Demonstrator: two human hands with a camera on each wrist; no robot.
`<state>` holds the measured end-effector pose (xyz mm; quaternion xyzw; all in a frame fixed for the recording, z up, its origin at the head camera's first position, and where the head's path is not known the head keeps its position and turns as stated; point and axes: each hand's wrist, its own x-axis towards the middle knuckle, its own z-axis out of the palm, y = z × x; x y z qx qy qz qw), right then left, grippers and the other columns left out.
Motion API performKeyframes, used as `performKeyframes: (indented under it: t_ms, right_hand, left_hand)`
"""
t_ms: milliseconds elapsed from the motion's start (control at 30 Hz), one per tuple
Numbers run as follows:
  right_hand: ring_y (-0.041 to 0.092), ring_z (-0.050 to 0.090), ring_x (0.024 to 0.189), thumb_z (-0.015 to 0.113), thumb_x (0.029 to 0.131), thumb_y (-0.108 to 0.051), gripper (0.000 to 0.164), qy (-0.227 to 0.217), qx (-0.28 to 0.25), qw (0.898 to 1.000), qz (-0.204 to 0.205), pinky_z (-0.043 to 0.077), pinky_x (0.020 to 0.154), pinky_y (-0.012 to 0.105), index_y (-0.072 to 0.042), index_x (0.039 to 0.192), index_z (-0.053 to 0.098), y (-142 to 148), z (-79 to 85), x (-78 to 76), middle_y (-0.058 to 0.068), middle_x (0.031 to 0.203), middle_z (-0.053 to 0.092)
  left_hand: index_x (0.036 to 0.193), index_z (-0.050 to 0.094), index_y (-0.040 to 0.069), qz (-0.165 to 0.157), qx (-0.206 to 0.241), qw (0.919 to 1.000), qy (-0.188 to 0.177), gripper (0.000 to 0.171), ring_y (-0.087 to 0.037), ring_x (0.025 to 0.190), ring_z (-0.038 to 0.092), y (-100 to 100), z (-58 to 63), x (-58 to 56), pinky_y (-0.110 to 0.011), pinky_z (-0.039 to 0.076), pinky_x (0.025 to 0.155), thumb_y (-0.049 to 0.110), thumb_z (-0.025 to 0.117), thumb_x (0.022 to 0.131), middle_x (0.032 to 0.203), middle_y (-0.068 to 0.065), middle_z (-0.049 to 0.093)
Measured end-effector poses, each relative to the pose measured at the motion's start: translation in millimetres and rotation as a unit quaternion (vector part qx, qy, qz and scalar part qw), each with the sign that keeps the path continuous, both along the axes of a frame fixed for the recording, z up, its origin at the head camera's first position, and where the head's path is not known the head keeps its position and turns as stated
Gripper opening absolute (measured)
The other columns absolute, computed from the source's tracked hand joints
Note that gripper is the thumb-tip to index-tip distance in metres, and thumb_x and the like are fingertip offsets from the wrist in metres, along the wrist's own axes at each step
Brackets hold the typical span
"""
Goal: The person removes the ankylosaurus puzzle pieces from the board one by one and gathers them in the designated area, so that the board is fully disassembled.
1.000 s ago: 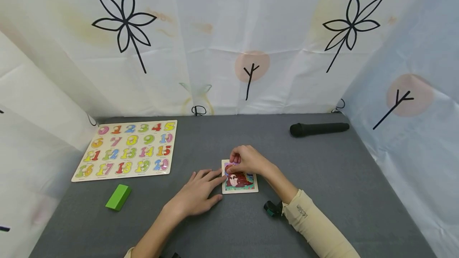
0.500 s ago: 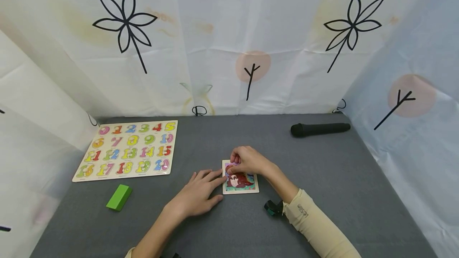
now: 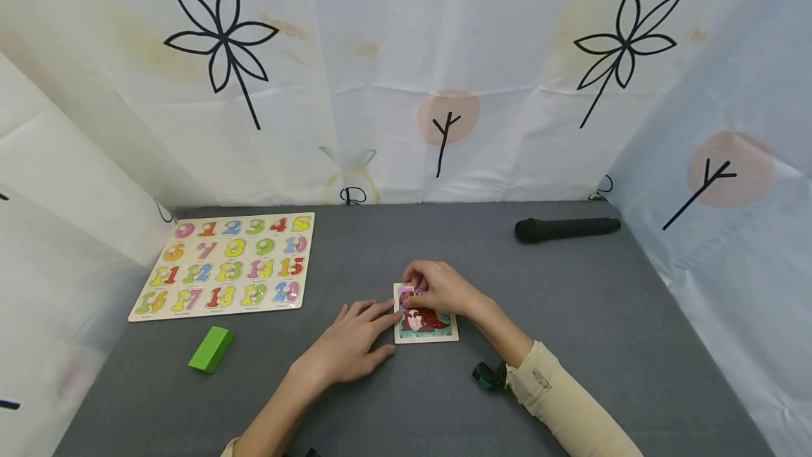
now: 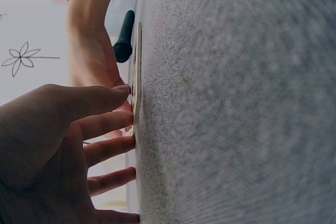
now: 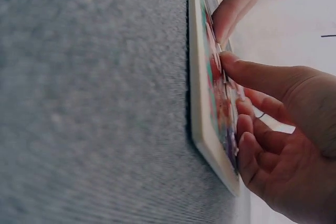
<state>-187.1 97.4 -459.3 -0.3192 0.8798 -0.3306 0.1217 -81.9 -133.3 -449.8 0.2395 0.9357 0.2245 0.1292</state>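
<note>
A small square picture puzzle [image 3: 426, 336] with a pale wooden border lies flat on the grey table. It shows a red-brown figure on teal. My left hand [image 3: 355, 345] rests at its left side with fingers spread and fairly straight, the fingertips touching the edge of the board [image 4: 138, 66]. Over the upper part of the puzzle, my right hand [image 3: 447, 289] has thumb and curled fingers on a thin puzzle piece. In the right wrist view, the right thumb [image 5: 257, 74] presses the picture surface while the fingers bend in from the far side. The piece's outline is mostly hidden.
A number puzzle board [image 3: 218, 266] lies at the left, with a green block [image 3: 211, 350] in front of it. Toward the back right is a black microphone [image 3: 567, 229]. White printed cloth [image 3: 380, 55] hangs behind and at both sides.
My right hand and forearm have shifted very slightly, the fingers lying a little lower over the top edge of the puzzle. The left hand and the other things stay in place.
</note>
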Motion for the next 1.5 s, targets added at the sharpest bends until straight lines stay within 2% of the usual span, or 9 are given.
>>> performKeyframes:
  t_ms: [233, 400, 633, 867, 1067, 1300, 1500]
  right_hand:
    - [0.013, 0.063, 0.086, 0.082, 0.098, -0.018, 0.022, 0.006, -0.032, 0.999, 0.020, 0.052, 0.078, 0.023, -0.009, 0.118, 0.077, 3, -4.4, 1.0, 0.006, 0.103, 0.072]
    - [0.008, 0.065, 0.084, 0.074, 0.103, -0.013, 0.013, -0.017, -0.065, 0.997, 0.024, 0.054, 0.075, 0.023, -0.009, 0.116, 0.074, 5, -5.2, 2.2, 0.006, 0.102, 0.075]
    - [0.009, 0.068, 0.087, 0.071, 0.106, -0.015, 0.015, -0.068, -0.115, 0.991, -0.009, 0.054, 0.077, 0.026, -0.009, 0.119, 0.074, 14, -3.0, 3.4, 0.010, 0.106, 0.080]
    - [0.018, 0.071, 0.088, 0.071, 0.105, -0.011, 0.017, -0.087, -0.154, 0.984, -0.019, 0.053, 0.078, 0.026, -0.003, 0.120, 0.073, 36, 0.2, 1.5, 0.016, 0.103, 0.080]
    - [0.017, 0.070, 0.087, 0.071, 0.105, -0.010, 0.018, -0.087, -0.154, 0.983, -0.039, 0.051, 0.074, 0.025, -0.001, 0.120, 0.073, 60, 4.3, -1.0, 0.018, 0.104, 0.080]
    - [0.024, 0.071, 0.084, 0.072, 0.104, -0.008, 0.019, -0.082, -0.146, 0.983, -0.071, 0.048, 0.069, 0.024, 0.001, 0.120, 0.073, 90, 3.2, -5.8, 0.020, 0.101, 0.080]
    - [0.018, 0.073, 0.082, 0.073, 0.103, -0.007, 0.019, -0.077, -0.135, 0.985, -0.081, 0.049, 0.070, 0.022, 0.004, 0.118, 0.073, 111, -3.7, -10.7, 0.020, 0.097, 0.081]
  left_hand:
    - [0.157, 0.059, 0.016, -0.001, 0.001, 1.0000, 0.000, 0.056, -0.040, 0.156, 0.044, -1, 0.4, 0.8, -0.083, 0.030, 0.121, 0.029, 0.072, 0.105, 0.169, -0.009, 0.050]
    - [0.158, 0.059, 0.016, 0.001, 0.002, 1.0000, 0.000, 0.056, -0.041, 0.156, 0.043, -1, -0.1, 0.3, -0.082, 0.029, 0.122, 0.029, 0.072, 0.105, 0.169, -0.008, 0.050]
    - [0.158, 0.058, 0.018, 0.005, -0.002, 1.0000, -0.001, 0.056, -0.040, 0.157, 0.043, 0, -1.9, -0.6, -0.081, 0.029, 0.123, 0.031, 0.072, 0.105, 0.169, -0.007, 0.050]
    - [0.158, 0.058, 0.018, 0.008, -0.002, 0.9999, -0.006, 0.056, -0.040, 0.157, 0.042, 0, -1.1, -1.1, -0.081, 0.028, 0.123, 0.031, 0.072, 0.105, 0.170, -0.008, 0.049]
    - [0.159, 0.058, 0.018, 0.007, -0.006, 0.9999, -0.010, 0.057, -0.041, 0.157, 0.042, 0, -1.4, -2.0, -0.081, 0.028, 0.124, 0.032, 0.072, 0.105, 0.171, -0.007, 0.048]
    - [0.159, 0.058, 0.018, 0.005, -0.003, 0.9999, -0.012, 0.056, -0.041, 0.158, 0.041, 0, -0.4, -1.0, -0.081, 0.027, 0.124, 0.030, 0.072, 0.105, 0.171, -0.008, 0.048]
    - [0.159, 0.058, 0.018, 0.006, -0.002, 0.9999, -0.008, 0.057, -0.041, 0.157, 0.042, -1, 0.0, 0.2, -0.081, 0.027, 0.124, 0.030, 0.072, 0.105, 0.171, -0.008, 0.048]
